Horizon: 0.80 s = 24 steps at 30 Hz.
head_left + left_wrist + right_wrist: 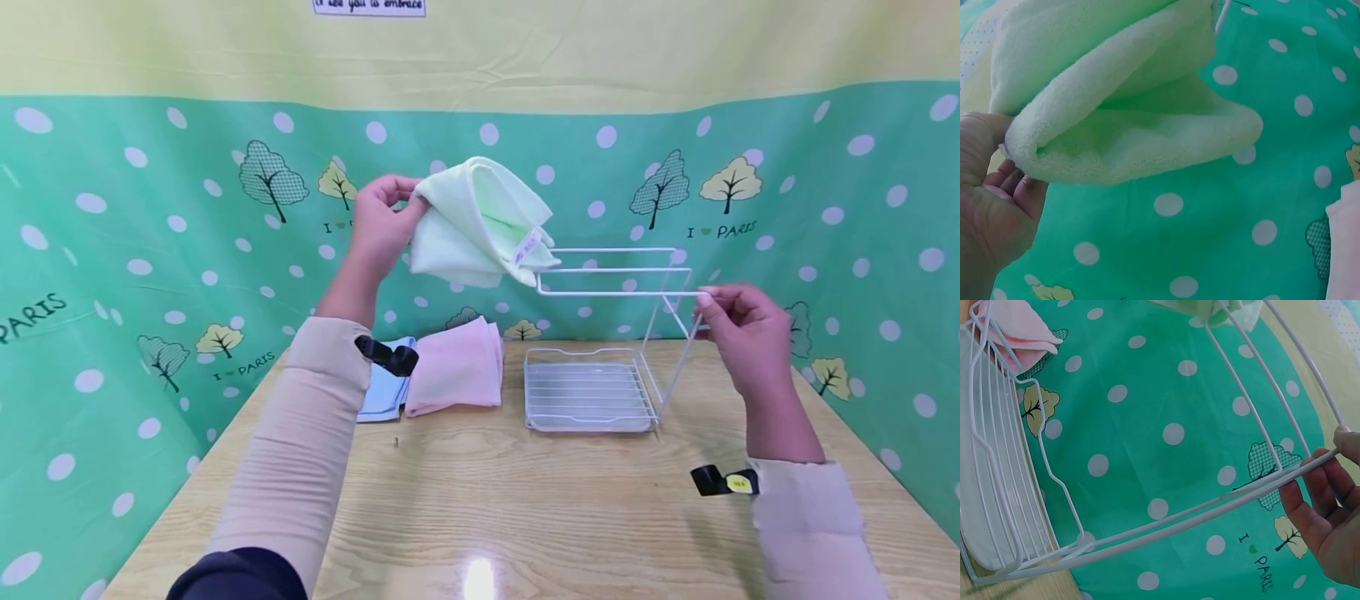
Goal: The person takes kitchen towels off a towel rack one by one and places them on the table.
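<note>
A folded pale green towel [457,221] with a small white label is pinched at its left edge by my left hand [382,221]. The towel's right end meets the left ends of the top bars of a white wire rack [615,293]. My right hand [750,333] grips the rack's upper right corner between thumb and fingers. In the right wrist view the fingers [1319,506] curl at the frame where the top bars join it. The rack's lower basket, with a pale tray [588,396] under its wires, stands on the table.
A folded pink towel [457,367] lies on the wooden table [525,508] left of the rack, beside a folded blue towel [384,400] partly hidden by my left forearm. A tiny dark object [396,442] lies before them. Behind hangs a dotted green curtain [225,258].
</note>
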Available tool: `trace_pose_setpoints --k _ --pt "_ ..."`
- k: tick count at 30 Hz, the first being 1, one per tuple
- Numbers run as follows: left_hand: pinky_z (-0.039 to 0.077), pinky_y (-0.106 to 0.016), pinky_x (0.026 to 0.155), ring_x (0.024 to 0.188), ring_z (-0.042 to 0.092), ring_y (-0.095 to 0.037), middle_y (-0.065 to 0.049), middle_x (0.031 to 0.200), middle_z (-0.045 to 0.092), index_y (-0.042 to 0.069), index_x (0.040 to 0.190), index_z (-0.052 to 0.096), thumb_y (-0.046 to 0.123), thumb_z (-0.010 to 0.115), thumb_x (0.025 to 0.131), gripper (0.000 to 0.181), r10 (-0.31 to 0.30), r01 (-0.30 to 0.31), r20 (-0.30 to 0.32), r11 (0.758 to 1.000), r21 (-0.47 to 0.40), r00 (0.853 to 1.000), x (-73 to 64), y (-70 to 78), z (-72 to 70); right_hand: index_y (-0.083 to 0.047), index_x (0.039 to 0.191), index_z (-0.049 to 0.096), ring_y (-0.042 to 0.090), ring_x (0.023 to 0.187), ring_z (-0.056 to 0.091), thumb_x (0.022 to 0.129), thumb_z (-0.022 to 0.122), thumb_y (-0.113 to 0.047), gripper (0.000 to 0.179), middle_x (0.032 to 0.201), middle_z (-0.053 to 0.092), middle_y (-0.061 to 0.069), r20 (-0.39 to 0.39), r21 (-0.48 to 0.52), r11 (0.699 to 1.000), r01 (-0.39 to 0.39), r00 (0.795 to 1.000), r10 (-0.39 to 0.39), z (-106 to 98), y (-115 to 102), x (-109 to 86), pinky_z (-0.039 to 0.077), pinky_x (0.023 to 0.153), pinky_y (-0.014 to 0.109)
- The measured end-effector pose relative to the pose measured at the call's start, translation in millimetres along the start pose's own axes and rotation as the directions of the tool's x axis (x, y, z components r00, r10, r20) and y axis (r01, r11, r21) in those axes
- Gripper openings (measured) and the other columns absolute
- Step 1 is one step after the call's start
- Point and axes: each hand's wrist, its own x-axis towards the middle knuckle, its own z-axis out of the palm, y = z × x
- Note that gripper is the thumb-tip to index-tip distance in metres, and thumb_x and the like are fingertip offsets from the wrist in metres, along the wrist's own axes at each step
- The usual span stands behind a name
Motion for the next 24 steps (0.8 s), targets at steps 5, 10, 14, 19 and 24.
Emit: trace_pose_setpoints --k 5,10,14,19,24 --pt "0.058 -0.033 0.078 0.09 0.065 -0.022 -0.005 0.109 0.061 0.01 0.104 0.068 0.022 0.07 0.092 0.017 -0.039 0.039 -0.006 0.999 0.036 0.999 -2.8 -9.4 -10.4 -0.002 0.117 0.065 0.015 0.081 0.061 0.096 0.063 -0.022 0.029 0.092 0.062 0.0 0.002 0.0 1.0 0.001 1.0 -0.001 2 0 -1.4 0.055 0.07 0.018" --pt "0.057 -0.033 0.079 0.092 0.065 -0.022 -0.005 0.111 0.062 0.01 0.104 0.067 0.021 0.068 0.093 0.015 -0.085 0.086 -0.007 0.994 0.069 0.996 -4.6 -22.8 -18.4 -0.002 0.115 0.065 0.015 0.08 0.061 0.095 0.063 -0.022 0.028 0.09 0.062 -0.001 0.007 0.012 1.0 0.01 1.0 -0.01 3 -2 -2.9 0.056 0.069 0.018" --pt "0.057 -0.032 0.078 0.092 0.063 -0.021 -0.004 0.111 0.061 0.011 0.107 0.067 0.019 0.065 0.095 0.015 -0.112 0.111 0.004 0.985 0.134 0.994 -7.8 -35.4 -23.7 -0.002 0.114 0.065 0.015 0.08 0.061 0.095 0.063 -0.021 0.026 0.09 0.062 -0.001 0.006 0.016 1.0 0.011 1.0 -0.011 4 -1 -3.4 0.056 0.069 0.018" --pt "0.057 -0.032 0.075 0.09 0.063 -0.021 -0.005 0.112 0.062 0.011 0.108 0.066 0.018 0.064 0.095 0.014 -0.13 0.122 0.036 0.977 0.178 0.991 -14.3 -47.4 -29.5 -0.003 0.114 0.066 0.015 0.079 0.062 0.095 0.063 -0.021 0.026 0.09 0.062 -0.001 0.007 0.013 1.0 0.021 1.0 -0.021 4 0 -2.5 0.056 0.069 0.018" --pt "0.058 -0.031 0.072 0.088 0.063 -0.022 -0.006 0.111 0.062 0.01 0.107 0.066 0.017 0.063 0.096 0.013 -0.138 0.124 0.061 0.974 0.191 0.988 -20.3 -57.9 -32.5 -0.002 0.113 0.066 0.013 0.078 0.062 0.095 0.064 -0.02 0.026 0.089 0.063 0.0 0.009 0.029 0.999 0.021 1.0 -0.022 4 1 -2.2 0.056 0.069 0.019"
